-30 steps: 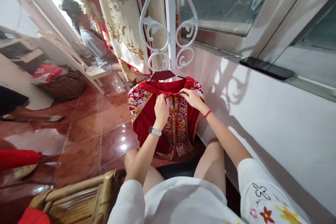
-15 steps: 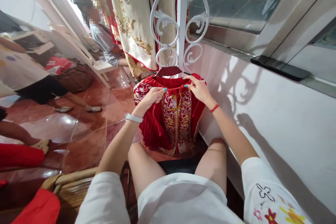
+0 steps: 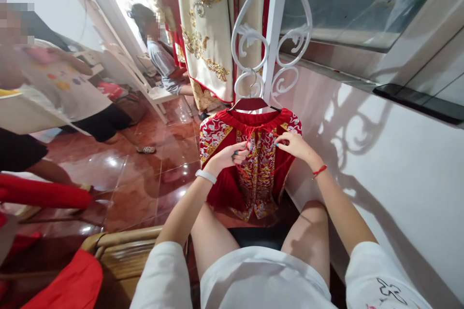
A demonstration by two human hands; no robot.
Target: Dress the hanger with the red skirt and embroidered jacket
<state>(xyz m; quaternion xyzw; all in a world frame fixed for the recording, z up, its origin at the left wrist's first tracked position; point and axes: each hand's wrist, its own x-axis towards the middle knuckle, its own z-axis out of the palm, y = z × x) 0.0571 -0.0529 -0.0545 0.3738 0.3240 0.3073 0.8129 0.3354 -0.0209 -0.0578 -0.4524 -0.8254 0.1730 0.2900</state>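
Note:
A red embroidered jacket (image 3: 256, 181) hangs in front of me from a dark red hanger (image 3: 249, 104). Silver and gold patterns run down its front and over its shoulders. At the left of the neckline, my left hand (image 3: 232, 155) has its fingers closed on a thin red drawstring (image 3: 250, 136). My right hand (image 3: 293, 144) pinches near the other side of the collar, where a strand of red drawstring runs to the fingertips. Both hands are just below the gathered neckline, a short distance apart.
The hanger hooks onto a white scrolled metal stand (image 3: 273, 34). Cream and red gold-trimmed garments (image 3: 205, 24) hang behind it. A white wall (image 3: 391, 164) stands close on my right. A bamboo seat (image 3: 126, 251) with red cloth (image 3: 68, 285) is at lower left. Other people are at left.
Both hands have left the neckline edge, moved lower and drawn apart, now on the drawstring strands. My view has turned left, and a person at the left has shifted position.

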